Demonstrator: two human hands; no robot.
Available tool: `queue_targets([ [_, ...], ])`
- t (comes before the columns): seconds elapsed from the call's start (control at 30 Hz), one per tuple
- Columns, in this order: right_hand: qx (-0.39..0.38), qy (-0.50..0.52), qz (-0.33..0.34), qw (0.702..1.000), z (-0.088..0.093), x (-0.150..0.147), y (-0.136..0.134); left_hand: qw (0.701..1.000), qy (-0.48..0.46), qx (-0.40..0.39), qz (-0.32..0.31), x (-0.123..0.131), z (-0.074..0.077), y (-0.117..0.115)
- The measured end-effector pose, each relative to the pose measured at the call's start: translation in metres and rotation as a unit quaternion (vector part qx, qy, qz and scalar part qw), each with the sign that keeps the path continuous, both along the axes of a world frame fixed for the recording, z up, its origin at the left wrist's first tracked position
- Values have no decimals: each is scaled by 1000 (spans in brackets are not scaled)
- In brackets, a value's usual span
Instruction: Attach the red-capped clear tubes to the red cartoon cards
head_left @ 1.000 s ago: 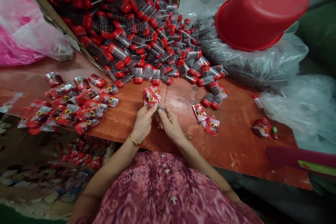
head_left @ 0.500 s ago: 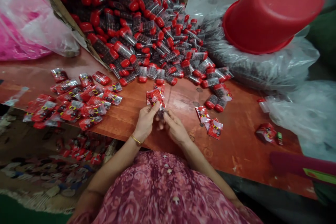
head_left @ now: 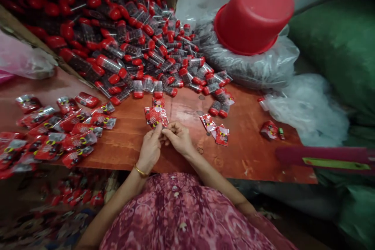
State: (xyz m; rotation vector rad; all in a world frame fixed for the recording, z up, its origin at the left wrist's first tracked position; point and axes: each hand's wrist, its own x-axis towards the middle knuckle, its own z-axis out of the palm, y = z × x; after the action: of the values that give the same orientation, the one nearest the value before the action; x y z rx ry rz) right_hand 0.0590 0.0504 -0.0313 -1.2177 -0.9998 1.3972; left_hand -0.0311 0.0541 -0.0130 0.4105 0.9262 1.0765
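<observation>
Red-stained timber workbench (head_left: 249,156) runs across the view, its near edge against the worker's patterned pink garment (head_left: 178,215). Left hand (head_left: 150,149), wearing a gold bangle (head_left: 141,171), and right hand (head_left: 177,138) meet at centre, fingers narrowly pinched and nearly touching. A red foil sachet (head_left: 155,117) lies directly ahead of the fingertips, its long axis tilted across the body and running down toward the right. The left hand's fingers sit nearer and appear to touch its lower edge. Whether the right hand's fingers grip the sachet or something smaller cannot be told. Further sachets (head_left: 55,133) lie spread to the left, with a small group of sachets (head_left: 216,134) to the right. Beyond, clear tubes with red caps (head_left: 129,58) heap from a wooden box (head_left: 26,27). An upturned red plastic basin (head_left: 253,17) sits on a clear bag of dark contents (head_left: 249,68).
</observation>
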Motion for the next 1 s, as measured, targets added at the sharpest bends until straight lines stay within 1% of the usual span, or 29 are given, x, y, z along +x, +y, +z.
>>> queue_targets([
  [0.07,21,-43,-19,999,-1,-4,5,1000,-20,-10,-5,-2,1,1],
  [0.1,40,-81,-21,996,0,-3,8,999,-24,-19,-11,-4,2,2],
  [0.17,84,-199,-24,976,5,8,14,999,-19,-45,-19,-14,4,6],
  [0.2,102,-273,-33,956,9,20,17,998,-9,-58,-15,-22,4,10],
  [0.23,113,-353,-48,927,13,36,20,998,8,-68,-4,-32,5,15],
  [0.27,109,-429,-89,892,16,55,23,997,28,-74,22,-45,5,21],
  [0.3,89,-496,-136,853,19,77,26,994,55,-70,56,-59,6,28],
  [0.33,45,-555,-180,811,19,99,28,990,85,-63,96,-74,5,36],
  [0.37,-15,-598,-207,774,18,120,31,982,110,-57,143,-90,5,44],
  [0.4,-80,-622,-228,745,16,137,34,969,129,-55,204,-104,5,51],
  [0.43,-129,-633,-230,728,12,150,37,956,133,-48,258,-118,5,57],
  [0.47,-153,-639,-217,722,8,158,40,944,126,-36,302,-128,5,62],
  [0.5,-161,-645,-203,718,3,160,43,936,112,-7,334,-137,5,65],
  [0.57,-135,-659,-165,721,-4,148,52,927,86,65,360,-143,5,66],
  [0.63,-85,-673,-129,723,-7,122,61,928,92,116,341,-137,4,61],
  [0.67,-61,-678,-109,724,-8,107,65,932,106,123,325,-131,3,58],
  [0.73,-10,-687,-64,724,-9,77,73,939,137,113,293,-115,0,50],
  [0.8,37,-689,-23,723,-12,54,77,934,201,109,276,-102,-3,45],
  [0.83,56,-688,-10,723,-13,46,78,917,268,122,269,-98,-5,44],
  [0.87,71,-687,-4,723,-16,40,78,886,360,154,249,-96,-7,44],
  [0.9,81,-686,-4,723,-18,36,78,841,456,198,214,-97,-9,46],
  [0.97,88,-685,-8,723,-22,33,76,722,622,278,122,-106,-13,52],
  [1.0,88,-686,-9,723,-24,33,76,667,678,297,82,-113,-15,56],
])
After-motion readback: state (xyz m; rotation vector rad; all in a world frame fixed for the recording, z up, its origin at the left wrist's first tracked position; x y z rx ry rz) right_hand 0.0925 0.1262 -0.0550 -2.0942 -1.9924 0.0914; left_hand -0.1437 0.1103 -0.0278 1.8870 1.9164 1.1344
